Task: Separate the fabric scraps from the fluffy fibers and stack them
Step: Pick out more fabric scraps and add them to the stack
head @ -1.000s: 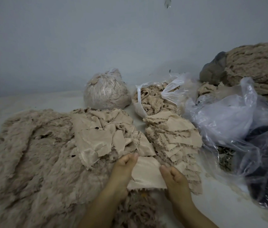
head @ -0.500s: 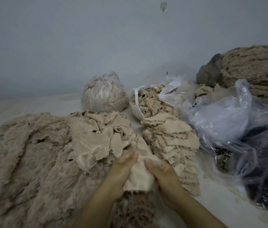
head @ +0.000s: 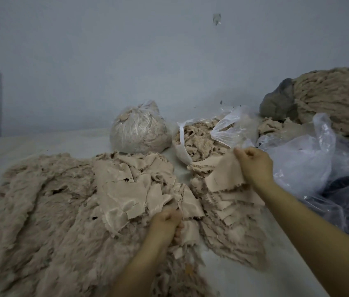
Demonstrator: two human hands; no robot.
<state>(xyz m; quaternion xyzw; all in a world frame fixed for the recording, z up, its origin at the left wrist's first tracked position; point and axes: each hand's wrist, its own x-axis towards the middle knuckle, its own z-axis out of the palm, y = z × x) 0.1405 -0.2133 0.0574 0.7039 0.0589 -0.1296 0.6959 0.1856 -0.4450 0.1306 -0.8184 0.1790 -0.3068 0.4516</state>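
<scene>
A wide heap of beige fluffy fibers [head: 41, 211] covers the left of the table. Loose beige fabric scraps [head: 126, 189] lie on its right part. A stack of fabric scraps [head: 229, 211] stands to the right of the heap. My right hand [head: 254, 166] pinches one beige fabric scrap [head: 222, 174] and holds it over the far end of the stack. My left hand [head: 166, 221] is curled into the scraps and fibers at the near edge of the heap, gripping fabric there.
A tied plastic bag of fibers [head: 139, 129] and an open plastic bag of fibers [head: 201, 138] stand behind the piles. Crumpled clear plastic bags [head: 308, 168] fill the right side, over something dark. A large bundle of beige material [head: 336, 99] sits at the far right.
My right hand has lifted the scrap away from the left hand and carried it up and right over the stack. The left hand stays low at the heap.
</scene>
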